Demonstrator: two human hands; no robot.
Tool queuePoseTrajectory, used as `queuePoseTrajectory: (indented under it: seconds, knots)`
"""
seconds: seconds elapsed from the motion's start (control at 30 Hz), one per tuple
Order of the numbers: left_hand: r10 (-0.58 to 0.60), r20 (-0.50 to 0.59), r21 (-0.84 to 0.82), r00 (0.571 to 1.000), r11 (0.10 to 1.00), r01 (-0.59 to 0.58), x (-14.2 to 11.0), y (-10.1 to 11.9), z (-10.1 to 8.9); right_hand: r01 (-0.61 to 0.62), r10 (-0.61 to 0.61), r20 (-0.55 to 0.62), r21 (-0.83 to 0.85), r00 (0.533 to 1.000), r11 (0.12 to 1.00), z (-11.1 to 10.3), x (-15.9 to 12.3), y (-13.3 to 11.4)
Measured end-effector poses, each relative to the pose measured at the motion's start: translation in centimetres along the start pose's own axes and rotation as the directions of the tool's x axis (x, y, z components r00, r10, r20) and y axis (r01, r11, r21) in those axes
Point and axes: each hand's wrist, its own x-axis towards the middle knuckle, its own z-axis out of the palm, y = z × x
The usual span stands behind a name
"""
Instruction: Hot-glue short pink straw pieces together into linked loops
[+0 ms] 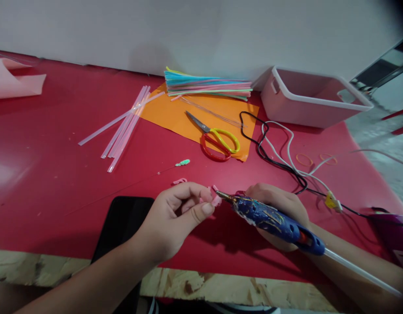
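Note:
My left hand point(178, 218) pinches a small pink fuzzy piece point(216, 200), like bent pipe cleaner, between thumb and forefinger. Wrapped in my right hand point(283, 205) is a blue hot glue gun point(270, 220), its metal nozzle at the pink piece; whether they touch I cannot tell. A clear glue stick point(361, 271) sticks out of the gun's rear. Beyond my left hand lie a bent pink pipe cleaner piece point(180, 180) and a thin wire with a green fuzzy tip point(182, 162). Under my left forearm is a black phone point(123, 222).
Scissors point(217, 139) with red and yellow handles lie partly on an orange sheet point(175, 115). Behind are bundled pipe cleaners point(208, 85) and a pink bin point(296, 107). Glue sticks point(129, 126) lie left. Black and white cables point(280, 163) cross the right side of the red table point(57, 174).

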Motion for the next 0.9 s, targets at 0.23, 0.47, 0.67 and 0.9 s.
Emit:
queuePoseTrajectory:
  seconds: [0.23, 0.47, 0.67, 0.9]
  knots:
    - [0.024, -0.019, 0.070, 1.000, 0.997, -0.023, -0.13, -0.03, -0.02, -0.013, 0.013, -0.038, 0.006, 0.999, 1.000, 0.30, 0.04, -0.12]
    - [0.032, -0.040, 0.109, 0.999, 0.994, -0.028, 0.03, -0.24, -0.21, 0.063, -0.062, -0.010, 0.061, 0.998, 0.996, 0.16, 0.28, -0.19]
    - [0.020, -0.056, 0.141, 0.998, 0.990, -0.012, 0.07, -0.23, -0.18, 0.072, -0.073, 0.025, 0.029, 0.997, 0.997, -0.03, 0.25, 0.15]
    - [0.061, -0.049, 0.233, 0.997, 0.971, -0.048, -0.02, -0.06, 0.02, 0.018, -0.014, -0.168, 0.023, 0.986, 1.000, 0.61, 0.27, -0.22]
